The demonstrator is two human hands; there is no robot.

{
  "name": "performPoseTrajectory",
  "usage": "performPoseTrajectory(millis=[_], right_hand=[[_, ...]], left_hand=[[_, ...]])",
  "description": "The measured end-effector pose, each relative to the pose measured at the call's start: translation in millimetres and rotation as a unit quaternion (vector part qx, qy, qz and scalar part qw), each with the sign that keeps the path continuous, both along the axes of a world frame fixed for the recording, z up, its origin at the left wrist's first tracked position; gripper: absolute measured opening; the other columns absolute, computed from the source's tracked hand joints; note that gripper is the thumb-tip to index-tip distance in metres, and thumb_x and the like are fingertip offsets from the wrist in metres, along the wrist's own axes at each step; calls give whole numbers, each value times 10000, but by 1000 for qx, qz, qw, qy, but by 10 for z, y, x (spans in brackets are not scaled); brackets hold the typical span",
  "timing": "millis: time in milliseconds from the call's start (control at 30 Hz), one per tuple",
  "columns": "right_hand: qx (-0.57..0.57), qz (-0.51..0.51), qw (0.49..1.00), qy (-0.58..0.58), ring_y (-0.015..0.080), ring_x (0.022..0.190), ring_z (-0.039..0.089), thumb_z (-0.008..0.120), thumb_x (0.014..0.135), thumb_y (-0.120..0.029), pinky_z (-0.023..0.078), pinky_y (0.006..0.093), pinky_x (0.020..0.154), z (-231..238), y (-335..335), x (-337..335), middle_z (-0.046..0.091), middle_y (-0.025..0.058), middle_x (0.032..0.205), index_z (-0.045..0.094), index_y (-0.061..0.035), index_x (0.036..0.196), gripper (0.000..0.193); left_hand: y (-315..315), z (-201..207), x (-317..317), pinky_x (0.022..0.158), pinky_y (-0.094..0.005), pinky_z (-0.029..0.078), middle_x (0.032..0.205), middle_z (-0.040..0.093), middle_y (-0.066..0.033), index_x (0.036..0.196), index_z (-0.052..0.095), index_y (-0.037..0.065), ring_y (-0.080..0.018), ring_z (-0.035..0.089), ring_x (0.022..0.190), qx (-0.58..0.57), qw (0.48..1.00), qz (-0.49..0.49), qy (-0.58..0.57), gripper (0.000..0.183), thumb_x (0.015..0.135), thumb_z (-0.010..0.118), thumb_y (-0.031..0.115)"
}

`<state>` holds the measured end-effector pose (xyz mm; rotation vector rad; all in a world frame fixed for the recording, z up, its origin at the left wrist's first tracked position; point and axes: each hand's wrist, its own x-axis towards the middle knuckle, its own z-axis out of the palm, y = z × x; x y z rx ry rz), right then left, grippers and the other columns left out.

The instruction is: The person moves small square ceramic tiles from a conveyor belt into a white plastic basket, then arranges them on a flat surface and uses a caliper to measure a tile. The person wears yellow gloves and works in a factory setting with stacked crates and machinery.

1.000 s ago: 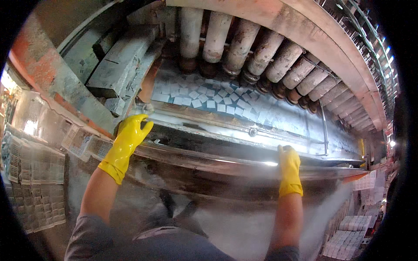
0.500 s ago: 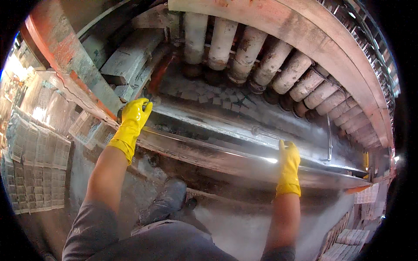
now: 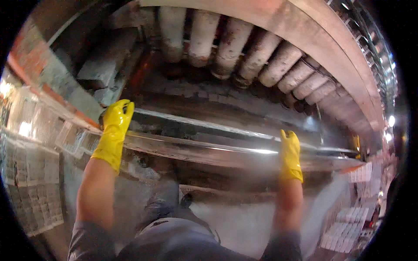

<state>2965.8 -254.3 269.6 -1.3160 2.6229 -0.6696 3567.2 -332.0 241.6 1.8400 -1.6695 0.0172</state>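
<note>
A long pale metal bar [image 3: 204, 125] runs from my left hand across to my right along the near side of the machine. My left hand [image 3: 118, 115], in a yellow rubber glove, is closed at the bar's left end, next to an upright frame post. Farther right, my right hand [image 3: 290, 148], in a matching glove, is closed around the bar, fingers curled at its far side. Just nearer than the bar lies a shiny rounded metal edge [image 3: 209, 147] of the machine. Beyond the bar, the dark machine bed [image 3: 191, 98] is blurred.
A row of thick, dirty cylinders [image 3: 230, 48] hangs at the far side under a curved pale beam [image 3: 313, 32]. An orange-edged frame post [image 3: 52, 74] stands at left. Stacked pale crates [image 3: 32, 174] are at far left, and more pale stacks [image 3: 346, 228] at lower right.
The view has shifted, so the machine and my left hand appear farther left. Both hands stay closed on the bar. Small square pieces seen on the bed earlier no longer show clearly.
</note>
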Motion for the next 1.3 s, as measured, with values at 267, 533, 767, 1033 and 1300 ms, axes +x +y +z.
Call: performPoseTrajectory(millis=[267,533,767,1033,1300], right_hand=[[47,-23,994,96,399,1108,707,586,971,-545,537,475,962,-205,-92,-246,751,207,1168,732,-52,1210,567],[13,-90,993,76,398,1186,681,560,965,-611,511,478,1013,-176,-517,-275,725,213,1260,712,-67,1285,649],[81,-99,990,65,376,1271,641,557,980,-603,488,467,1063,41,-848,-339,677,186,1375,663,-73,1369,665],[104,-93,988,64,420,1228,657,563,957,-593,498,508,1040,85,-1244,-337,682,204,1360,690,-103,1338,633],[86,-62,988,114,401,1136,701,571,980,-547,574,513,941,-49,-1221,-573,679,189,1365,658,-87,1385,619]], left_hand=[[-257,-71,100,851,-429,575,1047,780,-167,1106,776,65,-356,747,971,-13,999,-36,9,330,959,727,356],[-553,164,192,915,-438,562,1144,768,-174,1152,768,67,-367,729,1048,45,998,-21,-36,368,982,690,384],[-929,290,26,956,-455,554,1171,760,-183,1176,765,80,-382,719,1085,87,994,9,-72,395,992,662,414],[-1287,298,8,979,-464,547,1189,755,-184,1202,756,95,-378,712,1107,111,992,27,-54,399,993,652,418],[-1404,230,-11,972,-487,546,1151,759,-162,1180,759,117,-397,701,1086,69,996,20,-59,412,966,654,453]])
